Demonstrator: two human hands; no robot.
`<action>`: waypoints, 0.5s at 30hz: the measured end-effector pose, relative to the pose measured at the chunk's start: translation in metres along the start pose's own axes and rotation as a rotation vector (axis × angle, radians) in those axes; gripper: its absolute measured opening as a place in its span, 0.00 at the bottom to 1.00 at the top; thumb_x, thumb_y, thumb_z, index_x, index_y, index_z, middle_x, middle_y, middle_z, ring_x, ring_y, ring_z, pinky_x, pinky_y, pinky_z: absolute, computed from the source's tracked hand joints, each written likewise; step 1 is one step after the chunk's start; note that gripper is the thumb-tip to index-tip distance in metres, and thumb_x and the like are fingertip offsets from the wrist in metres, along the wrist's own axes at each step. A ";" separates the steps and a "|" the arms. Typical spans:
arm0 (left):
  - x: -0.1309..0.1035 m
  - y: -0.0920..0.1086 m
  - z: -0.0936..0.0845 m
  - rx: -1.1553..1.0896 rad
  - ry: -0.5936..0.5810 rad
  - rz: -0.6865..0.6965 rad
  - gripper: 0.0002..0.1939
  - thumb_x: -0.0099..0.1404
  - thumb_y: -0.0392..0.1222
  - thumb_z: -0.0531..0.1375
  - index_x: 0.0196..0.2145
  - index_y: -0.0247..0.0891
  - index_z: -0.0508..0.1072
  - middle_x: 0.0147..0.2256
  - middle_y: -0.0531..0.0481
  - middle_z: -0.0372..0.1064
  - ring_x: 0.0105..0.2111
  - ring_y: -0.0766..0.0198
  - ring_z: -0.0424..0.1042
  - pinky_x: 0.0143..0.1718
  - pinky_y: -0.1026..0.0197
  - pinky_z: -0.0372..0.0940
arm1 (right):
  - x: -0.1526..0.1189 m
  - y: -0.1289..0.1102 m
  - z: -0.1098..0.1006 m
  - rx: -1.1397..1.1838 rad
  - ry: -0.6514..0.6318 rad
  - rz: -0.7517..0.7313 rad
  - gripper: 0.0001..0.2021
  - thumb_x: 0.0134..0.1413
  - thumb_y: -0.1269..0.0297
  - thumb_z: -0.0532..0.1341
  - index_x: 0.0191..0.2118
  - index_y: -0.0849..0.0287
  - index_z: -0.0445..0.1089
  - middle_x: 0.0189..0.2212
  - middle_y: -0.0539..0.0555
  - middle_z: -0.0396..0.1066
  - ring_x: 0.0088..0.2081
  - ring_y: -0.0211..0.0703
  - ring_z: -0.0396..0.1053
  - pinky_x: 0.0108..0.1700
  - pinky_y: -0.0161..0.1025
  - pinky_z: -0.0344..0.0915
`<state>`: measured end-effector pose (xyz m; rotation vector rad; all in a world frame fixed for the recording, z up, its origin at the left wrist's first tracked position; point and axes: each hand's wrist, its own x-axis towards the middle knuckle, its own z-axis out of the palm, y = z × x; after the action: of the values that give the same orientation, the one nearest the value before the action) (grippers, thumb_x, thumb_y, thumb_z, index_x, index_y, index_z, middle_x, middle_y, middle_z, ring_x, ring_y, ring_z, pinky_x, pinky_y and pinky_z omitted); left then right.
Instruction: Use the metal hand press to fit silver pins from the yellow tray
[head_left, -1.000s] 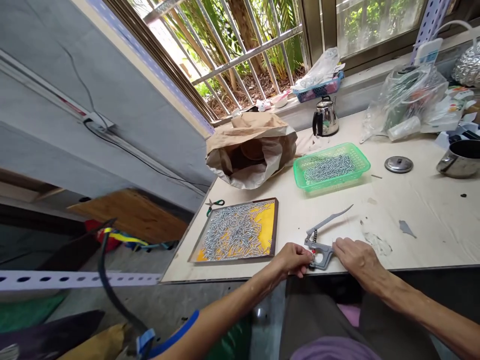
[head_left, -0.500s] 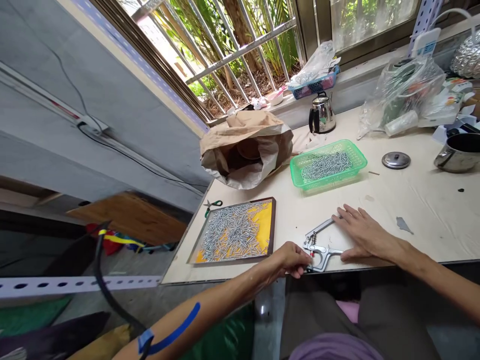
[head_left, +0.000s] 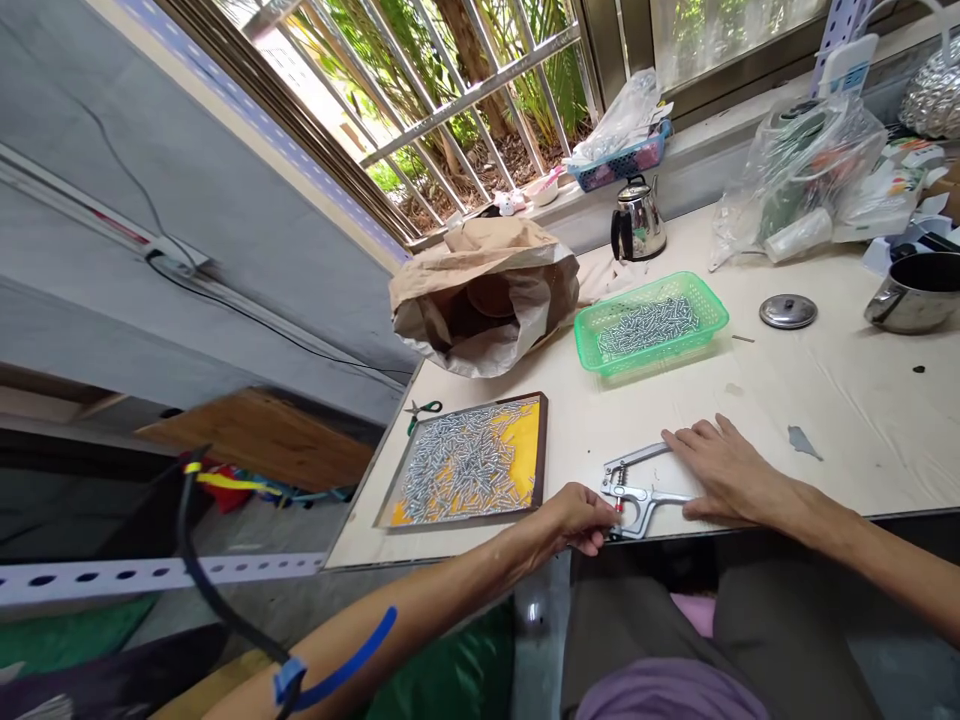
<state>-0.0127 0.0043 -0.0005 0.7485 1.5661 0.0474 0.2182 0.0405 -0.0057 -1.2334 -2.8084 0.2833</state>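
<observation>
A silver pair of hand-press pliers (head_left: 640, 506) lies at the table's front edge, with a spring and a small red part near its jaw. My right hand (head_left: 731, 472) grips its two spread handles, fingers over the upper lever and thumb against the lower handle. At the jaw end, my left hand (head_left: 586, 517) is pinched closed beside the red part; what sits between its fingertips is too small to make out. Left of that hand, a shallow tray (head_left: 541, 455) with a yellow bottom holds many small silvery metal rods (head_left: 457, 465).
Farther back stands a green plastic basket (head_left: 592, 357) with more metal rods. A brown paper bag (head_left: 480, 270) gapes beside it. Green-handled scissors (head_left: 424, 410) lie behind the tray. A kettle (head_left: 639, 225), a metal lid (head_left: 787, 311) and a pot (head_left: 919, 295) are also on the table.
The right fingers have come slightly nearer the lower handle, and the upper lever sits a little lower. My left hand stays at the jaw. The view has shifted slightly.
</observation>
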 end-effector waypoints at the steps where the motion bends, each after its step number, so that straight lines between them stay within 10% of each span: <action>1: -0.001 0.000 0.000 0.020 0.006 -0.009 0.14 0.47 0.45 0.68 0.22 0.33 0.69 0.12 0.58 0.61 0.14 0.72 0.61 0.18 0.68 0.58 | 0.000 -0.001 -0.001 0.003 0.001 0.010 0.40 0.34 0.54 0.71 0.56 0.64 0.61 0.47 0.63 0.68 0.47 0.59 0.63 0.52 0.56 0.57; 4: -0.009 -0.003 0.003 0.211 0.110 0.052 0.12 0.56 0.45 0.63 0.22 0.34 0.68 0.15 0.57 0.61 0.16 0.69 0.63 0.21 0.65 0.60 | 0.000 -0.003 -0.003 0.026 -0.015 0.036 0.33 0.32 0.56 0.72 0.47 0.65 0.67 0.42 0.62 0.69 0.43 0.55 0.64 0.43 0.46 0.63; 9: -0.012 0.000 0.022 0.794 0.524 0.753 0.09 0.62 0.45 0.59 0.36 0.38 0.72 0.37 0.48 0.69 0.37 0.59 0.70 0.38 0.58 0.65 | -0.007 -0.007 -0.002 0.061 0.021 0.019 0.15 0.39 0.64 0.71 0.33 0.61 0.68 0.35 0.58 0.67 0.38 0.49 0.63 0.40 0.42 0.63; 15: 0.016 0.031 0.042 1.193 0.362 1.071 0.27 0.59 0.47 0.63 0.53 0.37 0.60 0.49 0.40 0.64 0.46 0.52 0.64 0.45 0.51 0.64 | -0.018 -0.006 0.000 0.083 0.050 -0.014 0.20 0.41 0.68 0.70 0.42 0.64 0.67 0.36 0.58 0.67 0.39 0.50 0.64 0.42 0.44 0.63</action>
<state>0.0388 0.0192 -0.0072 2.5731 1.2305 0.0278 0.2257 0.0236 -0.0042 -1.1860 -2.7320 0.3588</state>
